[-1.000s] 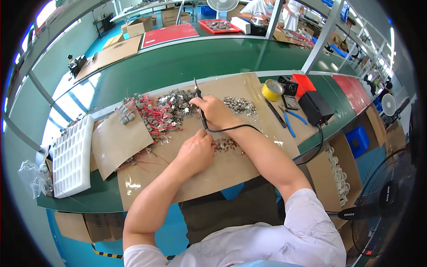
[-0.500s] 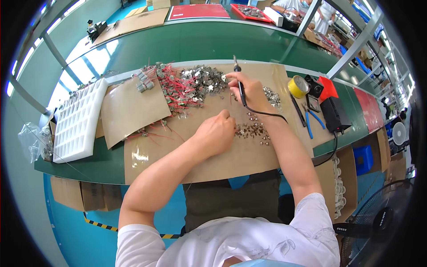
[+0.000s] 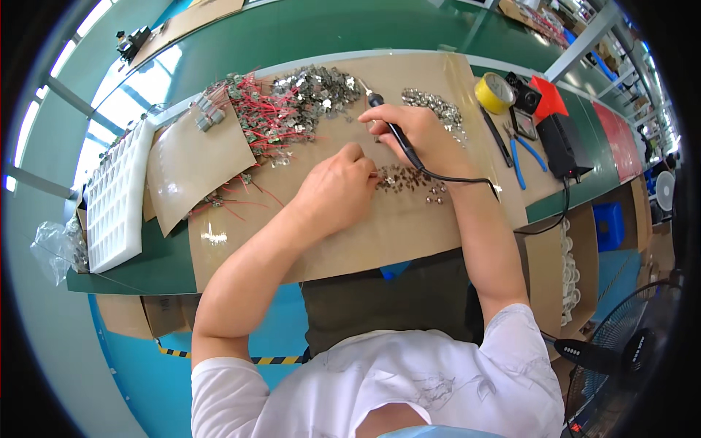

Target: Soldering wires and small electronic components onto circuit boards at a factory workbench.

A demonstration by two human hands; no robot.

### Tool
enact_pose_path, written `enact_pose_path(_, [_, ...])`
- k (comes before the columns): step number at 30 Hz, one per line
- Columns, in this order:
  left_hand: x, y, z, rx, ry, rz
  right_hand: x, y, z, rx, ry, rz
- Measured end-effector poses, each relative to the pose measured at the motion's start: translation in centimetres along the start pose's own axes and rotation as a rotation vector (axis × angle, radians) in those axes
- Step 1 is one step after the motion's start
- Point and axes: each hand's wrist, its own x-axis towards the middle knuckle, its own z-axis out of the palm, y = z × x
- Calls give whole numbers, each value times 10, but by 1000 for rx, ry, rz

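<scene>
A soldering iron is gripped pen-fashion in the right hand, tip pointing far and clear of the work. The left hand is curled, fingertips pinched at a small part on the near-centre cluster of parts lying on the cardboard mat; what exactly is held cannot be told. Red-wired pieces and a metal pile lie far left. Step judged: a part is being positioned for soldering. The next move calls for the tip to be brought near, onto the pinched part, with the part kept steady.
</scene>
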Motion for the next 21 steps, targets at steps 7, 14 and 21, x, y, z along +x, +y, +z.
enact_pose_path(7, [9, 0, -23, -92, 168, -34, -2, 8, -5, 37, 10, -34])
enact_pose_path(14, [-4, 10, -86, 223, -281, -510, 5, 1, 10, -37, -74, -49])
enact_pose_path(21, [-44, -8, -36, 196, -109, -433, 1, -17, 1, -56, -112, -40])
